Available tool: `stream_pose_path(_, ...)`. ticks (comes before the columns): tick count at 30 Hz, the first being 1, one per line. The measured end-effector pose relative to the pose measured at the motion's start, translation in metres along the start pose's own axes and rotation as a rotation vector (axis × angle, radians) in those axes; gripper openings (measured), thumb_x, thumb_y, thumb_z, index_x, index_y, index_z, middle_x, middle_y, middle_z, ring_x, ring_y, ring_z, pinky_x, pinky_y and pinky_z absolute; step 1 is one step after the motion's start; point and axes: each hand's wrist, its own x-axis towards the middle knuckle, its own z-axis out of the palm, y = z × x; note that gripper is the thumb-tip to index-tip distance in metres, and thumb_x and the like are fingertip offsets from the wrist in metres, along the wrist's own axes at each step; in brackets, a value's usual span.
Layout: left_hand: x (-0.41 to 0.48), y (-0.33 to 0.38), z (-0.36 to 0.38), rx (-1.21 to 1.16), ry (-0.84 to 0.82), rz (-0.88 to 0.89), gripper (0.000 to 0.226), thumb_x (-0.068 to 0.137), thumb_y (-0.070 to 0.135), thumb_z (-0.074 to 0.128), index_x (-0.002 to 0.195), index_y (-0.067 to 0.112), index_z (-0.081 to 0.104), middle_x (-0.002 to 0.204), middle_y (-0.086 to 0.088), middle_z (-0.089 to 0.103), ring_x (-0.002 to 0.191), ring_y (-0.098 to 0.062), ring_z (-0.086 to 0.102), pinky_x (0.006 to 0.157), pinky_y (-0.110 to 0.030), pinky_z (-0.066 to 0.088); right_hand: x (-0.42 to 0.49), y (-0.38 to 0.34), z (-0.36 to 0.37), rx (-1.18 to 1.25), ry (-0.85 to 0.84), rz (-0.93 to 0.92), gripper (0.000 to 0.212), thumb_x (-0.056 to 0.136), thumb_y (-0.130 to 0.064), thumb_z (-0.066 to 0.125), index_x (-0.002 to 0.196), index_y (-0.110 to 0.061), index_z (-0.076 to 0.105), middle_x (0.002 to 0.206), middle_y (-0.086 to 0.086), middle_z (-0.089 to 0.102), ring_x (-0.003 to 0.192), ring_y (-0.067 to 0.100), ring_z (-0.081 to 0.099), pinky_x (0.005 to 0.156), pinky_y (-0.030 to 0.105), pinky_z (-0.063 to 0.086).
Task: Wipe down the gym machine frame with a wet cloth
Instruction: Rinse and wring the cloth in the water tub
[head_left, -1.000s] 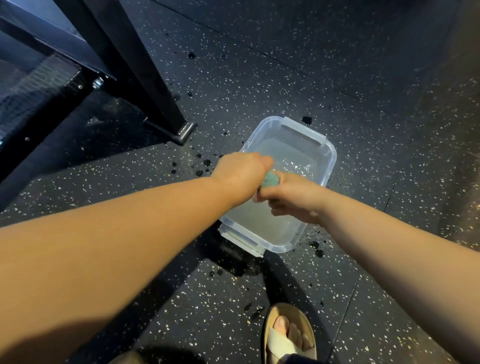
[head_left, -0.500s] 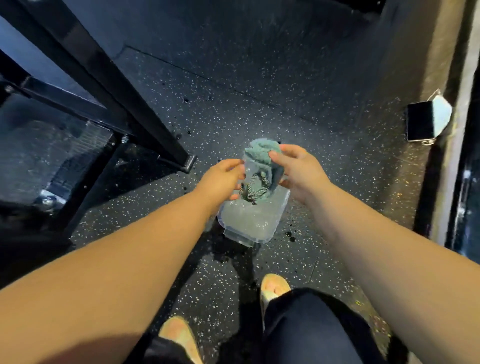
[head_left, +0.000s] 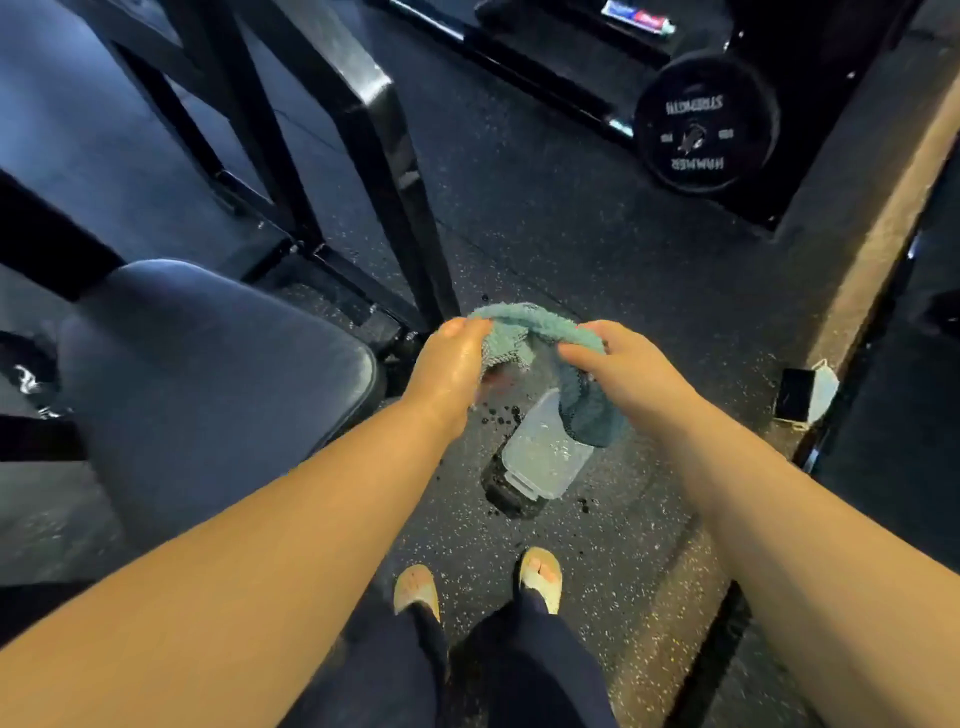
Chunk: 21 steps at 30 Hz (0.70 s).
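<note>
Cloth (head_left: 524, 325), teal and looped like towelling, spans the gap between both hands, held up off the floor (head_left: 545, 234). The left hand (head_left: 449, 364) pinches one end with curled fingers, and its back shines wet. The right hand (head_left: 623, 371) grips the other side, thumb over the top. The rest of the cloth hangs below that palm in a dark fold.

Under the hands, nearer the right one, a clear tub (head_left: 540, 457) sits on the floor. The hanging fold overlaps its far rim in this view, but whether they touch cannot be told. Dark drops (head_left: 498, 415) spot the floor beneath the left hand.

Just beyond the left fingers the black frame (head_left: 384, 156) comes down to its foot – a slanted square post with further bars behind it. Left of the left forearm lies a dark padded seat (head_left: 208, 374).

Far beyond the right hand a black weight plate (head_left: 704, 124) leans upright against other equipment. Out to the right of the right hand, a phone (head_left: 792, 395) and a pale mask (head_left: 823, 389) lie together on the floor beside a tan strip. Between the forearms, close to the person, two sandals (head_left: 415, 590) point toward the tub.
</note>
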Motion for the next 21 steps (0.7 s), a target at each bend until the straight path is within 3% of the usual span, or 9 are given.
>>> stream_pose_path(2,-0.031,0.030,-0.040,-0.102,0.097,-0.005,0.010,0.095,0.019,0.050,0.087,0.020,0.056,0.099,-0.008,0.062,0.095,-0.027,0.062,0.091,-0.051,0.051,-0.015,-0.045,0.005,-0.089,-0.074,-0.061,0.013,0.092,-0.040,0.057,0.087,-0.029,0.061,0.083,-0.002,0.057,0.073,0.014,0.049,0.062,0.028,0.035)
stream_pose_path(4,-0.055,0.046,-0.074,-0.126,0.165,-0.001,0.007,0.095,0.019,0.053,0.088,0.017,0.055,0.097,-0.008,0.062,0.086,-0.023,0.062,0.076,-0.040,0.057,-0.027,-0.082,0.018,-0.134,-0.190,-0.083,0.024,0.093,-0.046,0.054,0.076,-0.030,0.059,0.075,-0.005,0.056,0.065,0.012,0.046,0.062,0.028,0.034)
stream_pose_path(6,-0.081,0.051,-0.117,-0.108,0.264,-0.008,0.013,0.092,0.025,0.059,0.100,0.015,0.061,0.113,-0.009,0.061,0.094,-0.024,0.060,0.057,-0.029,0.055,-0.034,-0.114,0.043,-0.135,-0.351,-0.110,0.024,0.093,-0.047,0.053,0.078,-0.031,0.061,0.073,-0.015,0.062,0.067,0.005,0.056,0.068,0.023,0.041)
stream_pose_path(8,-0.104,0.045,-0.152,-0.073,0.355,-0.065,0.037,0.090,0.036,0.061,0.120,0.015,0.061,0.131,-0.007,0.055,0.114,-0.027,0.054,0.077,-0.036,0.056,-0.042,-0.137,0.073,-0.058,-0.516,-0.123,0.016,0.093,-0.041,0.055,0.089,-0.030,0.066,0.087,-0.021,0.069,0.093,0.003,0.063,0.088,0.024,0.044)
stream_pose_path(9,-0.124,0.035,-0.173,-0.069,0.432,-0.112,0.045,0.089,0.041,0.060,0.126,0.016,0.058,0.136,-0.004,0.052,0.119,-0.028,0.052,0.092,-0.042,0.051,-0.046,-0.148,0.097,-0.057,-0.623,-0.139,0.017,0.092,-0.039,0.057,0.100,-0.030,0.068,0.102,-0.016,0.070,0.108,0.009,0.061,0.100,0.034,0.042)
stream_pose_path(11,-0.148,0.020,-0.192,-0.037,0.489,-0.210,0.054,0.090,0.047,0.056,0.134,0.015,0.051,0.141,-0.003,0.046,0.123,-0.029,0.048,0.103,-0.045,0.042,-0.053,-0.156,0.126,-0.057,-0.737,-0.158,0.025,0.091,-0.038,0.057,0.112,-0.029,0.067,0.118,-0.010,0.067,0.117,0.014,0.058,0.106,0.046,0.038)
stream_pose_path(16,-0.224,-0.026,-0.246,-0.037,0.790,-0.292,0.036,0.100,0.039,0.038,0.122,0.015,0.053,0.132,-0.011,0.050,0.108,-0.030,0.051,0.092,-0.032,0.041,-0.103,-0.185,0.226,-0.220,-1.029,-0.203,0.045,0.075,-0.062,0.062,0.109,-0.032,0.070,0.123,-0.011,0.063,0.120,0.015,0.055,0.105,0.046,0.040)
stream_pose_path(18,-0.250,-0.046,-0.265,-0.215,0.945,-0.321,0.046,0.097,0.048,0.040,0.127,0.014,0.050,0.125,-0.009,0.053,0.108,-0.030,0.051,0.093,-0.037,0.042,-0.129,-0.192,0.263,-0.209,-1.075,-0.190,0.048,0.072,-0.064,0.063,0.107,-0.033,0.071,0.128,-0.006,0.062,0.123,0.019,0.054,0.106,0.048,0.039)
stream_pose_path(21,-0.277,-0.060,-0.278,-0.572,0.812,-0.395,0.069,0.086,0.069,0.041,0.119,0.010,0.056,0.109,-0.006,0.060,0.098,-0.028,0.056,0.086,-0.039,0.043,-0.157,-0.195,0.310,-0.251,-1.065,-0.156,0.085,0.058,-0.078,0.055,0.123,-0.024,0.062,0.133,0.003,0.058,0.125,0.028,0.052,0.106,0.052,0.039)
